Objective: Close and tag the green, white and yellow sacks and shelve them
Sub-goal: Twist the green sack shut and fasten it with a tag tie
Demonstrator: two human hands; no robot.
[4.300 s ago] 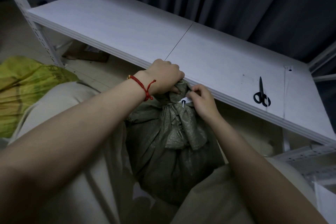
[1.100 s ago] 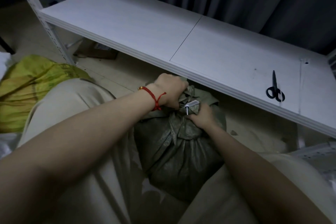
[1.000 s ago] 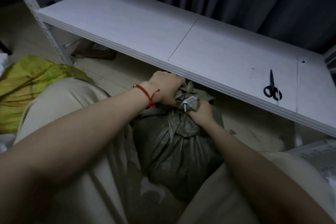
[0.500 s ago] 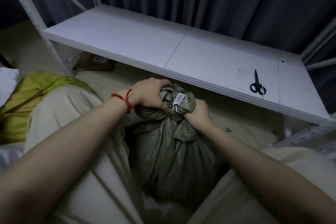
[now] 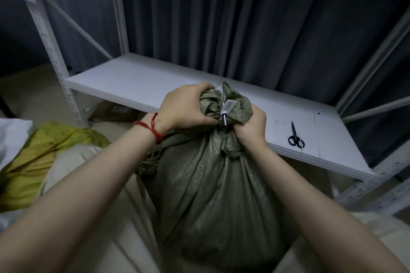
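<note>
The green sack (image 5: 213, 186) hangs upright between my knees, its neck bunched and tied. A white tag (image 5: 226, 109) sticks out of the tied neck. My left hand (image 5: 186, 106), with a red cord at the wrist, is clenched around the left of the neck. My right hand (image 5: 251, 125) grips the right of the neck just under the ruffled top. The yellow sack (image 5: 37, 157) lies on the floor at the left. A bit of white sack (image 5: 10, 137) shows at the far left edge.
A white shelf board (image 5: 144, 82) of a metal rack runs just beyond the sack. Black scissors (image 5: 296, 137) lie on its right part. Dark curtains hang behind, an upright post (image 5: 53, 57) stands at the left, and a cardboard box (image 5: 117, 109) sits under the shelf.
Both hands have pulled the green sack up by its neck, so its top now stands level with the shelf board. The view has tilted upward, showing more of the rack and curtain.
</note>
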